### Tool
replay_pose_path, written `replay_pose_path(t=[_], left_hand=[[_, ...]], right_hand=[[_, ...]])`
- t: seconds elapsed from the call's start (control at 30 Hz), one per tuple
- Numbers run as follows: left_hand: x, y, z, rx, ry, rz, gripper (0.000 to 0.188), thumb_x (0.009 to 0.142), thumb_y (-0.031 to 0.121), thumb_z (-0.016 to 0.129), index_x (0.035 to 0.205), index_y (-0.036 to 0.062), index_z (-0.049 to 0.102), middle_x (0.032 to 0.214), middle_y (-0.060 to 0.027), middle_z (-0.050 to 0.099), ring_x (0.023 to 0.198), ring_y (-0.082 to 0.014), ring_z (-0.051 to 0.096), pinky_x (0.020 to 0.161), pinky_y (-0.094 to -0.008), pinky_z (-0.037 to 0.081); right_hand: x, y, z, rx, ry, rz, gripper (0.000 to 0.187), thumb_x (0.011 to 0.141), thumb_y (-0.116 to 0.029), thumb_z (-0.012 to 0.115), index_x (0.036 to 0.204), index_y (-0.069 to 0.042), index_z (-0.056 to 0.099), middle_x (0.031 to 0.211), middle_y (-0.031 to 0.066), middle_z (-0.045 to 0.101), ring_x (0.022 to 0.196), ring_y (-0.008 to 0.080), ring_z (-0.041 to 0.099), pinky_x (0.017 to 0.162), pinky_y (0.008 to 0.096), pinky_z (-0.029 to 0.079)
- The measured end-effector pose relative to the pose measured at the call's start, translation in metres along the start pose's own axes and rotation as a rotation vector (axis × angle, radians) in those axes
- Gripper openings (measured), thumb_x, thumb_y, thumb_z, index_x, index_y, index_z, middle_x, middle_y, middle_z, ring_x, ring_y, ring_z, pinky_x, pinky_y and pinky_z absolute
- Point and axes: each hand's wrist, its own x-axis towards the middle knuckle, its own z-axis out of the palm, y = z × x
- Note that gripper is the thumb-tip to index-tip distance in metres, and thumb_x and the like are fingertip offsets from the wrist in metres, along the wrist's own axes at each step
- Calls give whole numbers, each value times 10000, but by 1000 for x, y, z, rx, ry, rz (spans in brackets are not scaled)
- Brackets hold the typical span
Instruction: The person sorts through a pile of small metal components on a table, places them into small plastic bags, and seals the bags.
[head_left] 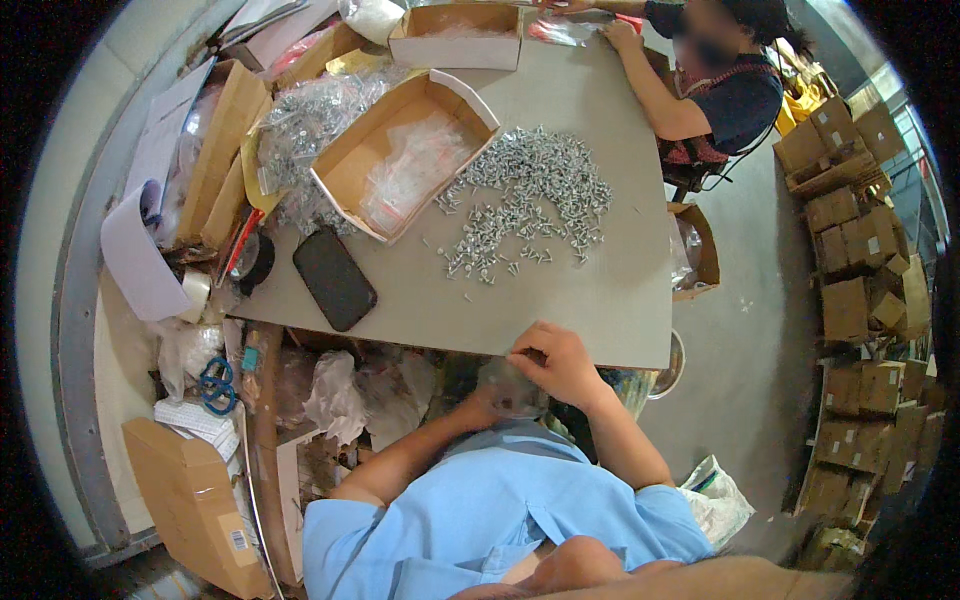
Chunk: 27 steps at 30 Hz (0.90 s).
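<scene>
A small clear plastic bag (pixel 517 393) is in front of my body, just below the table's near edge. My left hand (pixel 486 402) is closed on the bag's left side, its fingers partly hidden behind the plastic. Over the top of the bag, my right hand (pixel 556 362) is curled with fingertips and thumb close together. What those fingers hold is hidden. Beyond my hands, a wide pile of small silver screws (pixel 540 190) is spread on the grey table (pixel 600 310). Left of the pile, an open cardboard tray (pixel 345 150) contains clear zip bags (pixel 415 172).
A black phone-like slab (pixel 335 279) lies near the table's left front corner. Bagged screws (pixel 320 125) are heaped behind it. Blue-handled scissors (pixel 217 386) rest at the left. Across the table sits a co-worker (pixel 715 110), hands at a red-and-clear bag (pixel 562 30). Cartons (pixel 850 240) line the right.
</scene>
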Motion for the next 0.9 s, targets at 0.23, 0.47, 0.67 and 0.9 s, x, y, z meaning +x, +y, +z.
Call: replay_pose_path(t=[0.23, 0.47, 0.67, 0.9], left_hand=[[-54, 72, -103, -261, -233, 64, 387, 659, 126, 794, 977, 16, 603, 885, -57, 621, 839, -176, 571, 739, -314, 452], [-53, 121, -107, -514, -185, 206, 628, 642, 40, 812, 1178, 33, 485, 1105, -61, 559, 1037, -165, 542, 907, -325, 445], [-41, 131, -98, -425, 175, 387, 189, 810, 114, 688, 938, 5, 602, 971, -88, 618, 922, -172, 580, 805, -316, 461], [-33, 143, -89, 21, 424, 556, 170, 861, 171, 619, 845, 5, 590, 831, -115, 611, 764, -243, 598, 689, -319, 471]], right_hand=[[-9, -47, 5, -75, -153, -315, 128, 699, -110, 699, 811, -89, 640, 1013, 93, 535, 949, 290, 516, 820, 381, 445], [-3, -66, -4, -58, -130, -449, 223, 641, -137, 705, 847, -87, 638, 1168, 150, 485, 1065, 348, 470, 893, 420, 428], [-16, -55, -21, -47, 77, -256, 124, 708, -127, 696, 811, -88, 639, 943, 85, 612, 837, 276, 601, 715, 380, 507], [-15, -57, -24, 67, 104, -2, 142, 705, -84, 700, 806, -54, 604, 817, 119, 618, 729, 307, 617, 635, 374, 502]])
